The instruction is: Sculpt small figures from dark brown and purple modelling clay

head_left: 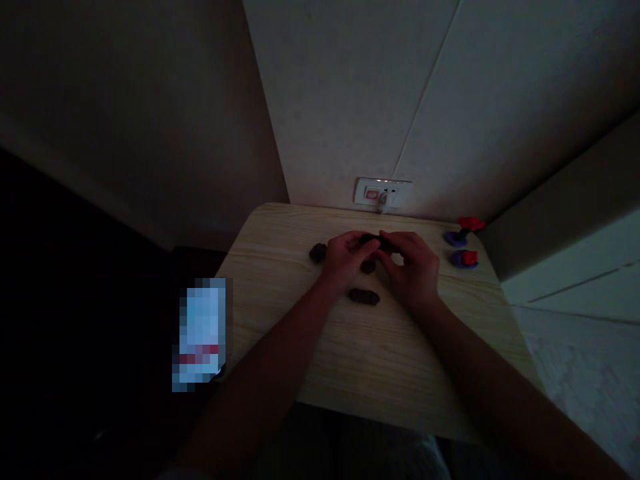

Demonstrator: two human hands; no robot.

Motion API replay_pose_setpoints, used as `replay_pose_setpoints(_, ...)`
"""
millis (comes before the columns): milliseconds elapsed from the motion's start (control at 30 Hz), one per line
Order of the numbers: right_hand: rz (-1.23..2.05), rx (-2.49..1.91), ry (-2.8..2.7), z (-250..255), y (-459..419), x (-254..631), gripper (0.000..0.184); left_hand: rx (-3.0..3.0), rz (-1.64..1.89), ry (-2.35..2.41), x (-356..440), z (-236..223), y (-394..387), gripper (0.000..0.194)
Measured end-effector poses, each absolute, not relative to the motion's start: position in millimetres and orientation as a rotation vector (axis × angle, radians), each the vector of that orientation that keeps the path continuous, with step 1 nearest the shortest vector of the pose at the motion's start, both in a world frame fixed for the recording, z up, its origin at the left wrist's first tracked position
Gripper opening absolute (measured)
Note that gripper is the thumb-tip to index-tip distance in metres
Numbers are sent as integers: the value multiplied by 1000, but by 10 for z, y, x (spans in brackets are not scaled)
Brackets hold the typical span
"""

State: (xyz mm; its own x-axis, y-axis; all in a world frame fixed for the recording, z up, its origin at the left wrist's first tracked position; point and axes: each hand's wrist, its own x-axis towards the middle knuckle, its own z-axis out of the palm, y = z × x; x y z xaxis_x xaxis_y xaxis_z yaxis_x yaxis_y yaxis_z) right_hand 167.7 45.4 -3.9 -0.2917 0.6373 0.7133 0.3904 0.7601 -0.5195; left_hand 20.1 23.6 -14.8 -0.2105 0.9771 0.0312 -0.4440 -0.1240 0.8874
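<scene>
Above the far half of the wooden table (280, 260), my left hand (345, 257) and my right hand (413, 267) meet around a dark piece of what looks like modelling clay (373, 241). Fingers and thumbs of both hands are closed on it, hiding much of its shape. Below the fingers lies a small round brown lump (369, 267). Nearer to me is a long brown roll (364, 296) with an uneven surface. Another brown lump (317, 253) rests just left of my left hand.
At the table's right rear stand two small red-and-purple models (465, 259), the farther one with a raised red top (471, 224). A wall socket (383, 193) with a plug sits behind the table. A lit, blurred-out screen (203, 333) is at the left edge. The room is dim.
</scene>
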Motion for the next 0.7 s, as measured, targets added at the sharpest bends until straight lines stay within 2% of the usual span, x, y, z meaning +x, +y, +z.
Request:
replay_pose_setpoints(200, 254, -723, -2008, -22, 435, 1668, 36, 849, 1597, 958, 165, -179, 257, 36)
replay_pose_setpoints(533, 302, -786, -1975, 10, 417, 1648, 20, 726, 1527, 857, 172, -111, 225, 32)
replay_pose_setpoints(700, 415, -841, -1905, 21, 435, 1595, 20, 555, 1496, 816, 195, -49, 196, 28)
